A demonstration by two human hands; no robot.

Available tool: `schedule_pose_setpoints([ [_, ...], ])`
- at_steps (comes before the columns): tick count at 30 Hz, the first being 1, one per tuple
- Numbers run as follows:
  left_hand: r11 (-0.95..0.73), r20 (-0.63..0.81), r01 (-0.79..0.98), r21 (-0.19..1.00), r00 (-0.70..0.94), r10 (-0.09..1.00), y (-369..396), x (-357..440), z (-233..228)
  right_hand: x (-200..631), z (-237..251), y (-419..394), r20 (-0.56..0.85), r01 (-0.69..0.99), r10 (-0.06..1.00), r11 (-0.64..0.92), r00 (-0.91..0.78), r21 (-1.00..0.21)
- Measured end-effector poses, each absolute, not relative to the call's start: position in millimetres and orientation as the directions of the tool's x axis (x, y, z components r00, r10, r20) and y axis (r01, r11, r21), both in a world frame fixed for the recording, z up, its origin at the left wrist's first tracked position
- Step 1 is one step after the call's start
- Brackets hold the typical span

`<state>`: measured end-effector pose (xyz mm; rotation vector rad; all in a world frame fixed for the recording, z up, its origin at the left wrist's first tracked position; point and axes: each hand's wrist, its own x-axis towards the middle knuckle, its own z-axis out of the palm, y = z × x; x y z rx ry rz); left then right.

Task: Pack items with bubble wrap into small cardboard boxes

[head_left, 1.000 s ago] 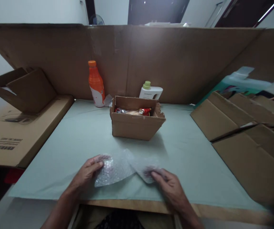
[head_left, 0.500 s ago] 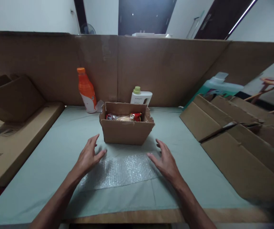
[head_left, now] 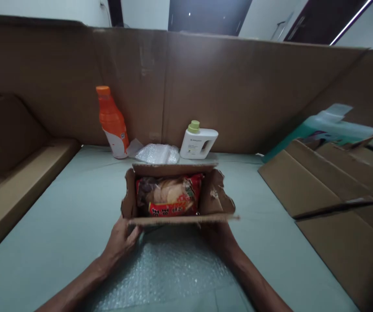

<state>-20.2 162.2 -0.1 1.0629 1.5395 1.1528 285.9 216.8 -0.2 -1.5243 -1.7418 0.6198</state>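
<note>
An open-topped cardboard box (head_left: 217,190) appears raised toward me at the middle of the view. Inside lies a red food packet (head_left: 170,195) with a clear window and printed lettering. My left hand (head_left: 123,238) grips the box's near left corner, its thumb along the front wall and its other fingers hidden. At the near right, my right hand (head_left: 217,236) is on the box too, mostly covered by the front wall, so its fingers do not show. Beneath the box and between my forearms, a sheet of bubble wrap (head_left: 170,273) is spread flat on the cloth.
An orange bottle (head_left: 112,123), a bubble-wrapped bundle (head_left: 158,154) and a white jug with a green cap (head_left: 199,142) stand along the cardboard wall (head_left: 232,86). Cardboard boxes (head_left: 313,182) and a teal container (head_left: 313,125) are at right; another box (head_left: 43,160) is at left.
My hands were open and apart from the box. They have moved in and taken hold of it, and it has come up nearer to me, tilted so its inside shows more.
</note>
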Motion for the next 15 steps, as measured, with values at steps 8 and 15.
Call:
schedule_pose_setpoints([
  [8, -0.035, 0.07, 0.297, 0.954, -0.109, 0.992, 234, -5, 21, 276, 16, 265, 0.058, 0.522, 0.998, 0.048, 0.002, -0.852],
  [15, -0.295, 0.336, 0.699, 0.651, 0.083, 0.938, 155, -9, 23, 273, 20, 198, 0.333, 0.736, 0.941, 0.189, 0.052, -0.65],
])
